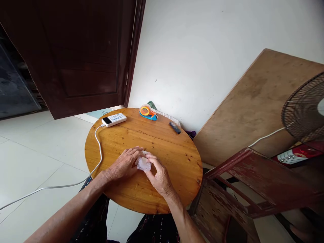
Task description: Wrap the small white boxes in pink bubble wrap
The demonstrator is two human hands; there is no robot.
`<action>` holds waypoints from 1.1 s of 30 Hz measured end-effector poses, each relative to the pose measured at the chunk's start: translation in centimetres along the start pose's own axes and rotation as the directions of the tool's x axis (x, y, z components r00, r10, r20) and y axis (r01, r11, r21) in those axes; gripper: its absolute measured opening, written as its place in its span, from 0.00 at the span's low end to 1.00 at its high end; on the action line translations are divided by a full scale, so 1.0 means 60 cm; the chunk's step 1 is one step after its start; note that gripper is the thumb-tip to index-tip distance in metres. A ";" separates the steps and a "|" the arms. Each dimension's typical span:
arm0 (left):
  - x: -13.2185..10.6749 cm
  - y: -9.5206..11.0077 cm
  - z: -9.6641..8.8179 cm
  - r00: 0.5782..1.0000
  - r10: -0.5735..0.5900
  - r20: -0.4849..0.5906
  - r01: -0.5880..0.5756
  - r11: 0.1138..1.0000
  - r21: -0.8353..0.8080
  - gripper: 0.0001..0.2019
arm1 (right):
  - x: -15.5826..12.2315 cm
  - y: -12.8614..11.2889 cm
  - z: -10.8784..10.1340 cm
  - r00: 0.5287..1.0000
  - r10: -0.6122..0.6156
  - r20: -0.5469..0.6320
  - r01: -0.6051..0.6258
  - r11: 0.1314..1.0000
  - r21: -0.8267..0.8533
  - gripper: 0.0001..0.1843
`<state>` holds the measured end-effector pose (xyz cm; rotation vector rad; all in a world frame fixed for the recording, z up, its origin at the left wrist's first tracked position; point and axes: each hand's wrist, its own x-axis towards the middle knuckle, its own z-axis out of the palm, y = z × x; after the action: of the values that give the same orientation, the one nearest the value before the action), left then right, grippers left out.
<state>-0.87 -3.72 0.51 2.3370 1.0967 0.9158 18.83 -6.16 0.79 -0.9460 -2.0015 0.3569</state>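
The person's two bare forearms reach in from the bottom edge, over a dark patterned garment at the lap, and meet above the near half of a round wooden surface [118,195]. The left hand [123,165] lies palm down with its fingers stretched onto the left side of a small clear plastic piece [143,164]. The view does not show whether its grip closes around the piece, since the thumb is hidden. The right hand [159,176] has its grip closed on the piece's right side, pinching it between thumb and bent fingers. The piece sits between the two hands, low over the wood near the middle of the surface, and whether it rests on the wood cannot be told. A white cable [100,150] trails from the floor [37,152] at the left, up over the rim, to a white power bank [113,119] lying near the far left edge. Further right along the far edge lies an orange and blue tape dispenser [148,112], and beyond it a small dark blurred object [175,127]. To the right of the surface stands a worn red wooden chair [253,182], with a brown board [253,101] leaning on the white wall [202,50] and a fan [303,111] at the picture's edge. A dark door [76,50] stands at the back left.
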 end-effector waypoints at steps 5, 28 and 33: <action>0.016 -0.005 0.022 0.997 -0.029 -0.071 0.027 0.999 -0.032 0.11 | -0.002 0.007 0.012 0.998 -0.060 -0.016 0.057 0.991 -0.122 0.19; 0.083 -0.007 -0.001 0.886 -0.463 0.032 0.457 0.857 -0.238 0.17 | 0.115 0.075 0.001 0.867 0.468 0.174 -0.499 0.819 0.283 0.09; 0.081 -0.007 0.005 0.875 -0.484 0.006 0.471 0.848 -0.242 0.23 | 0.122 0.086 0.020 0.892 0.445 0.078 -0.448 0.849 0.280 0.09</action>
<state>1.42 0.35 1.96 1.7333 1.4198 0.8618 17.95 2.81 1.52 -1.2129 -1.6563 0.8929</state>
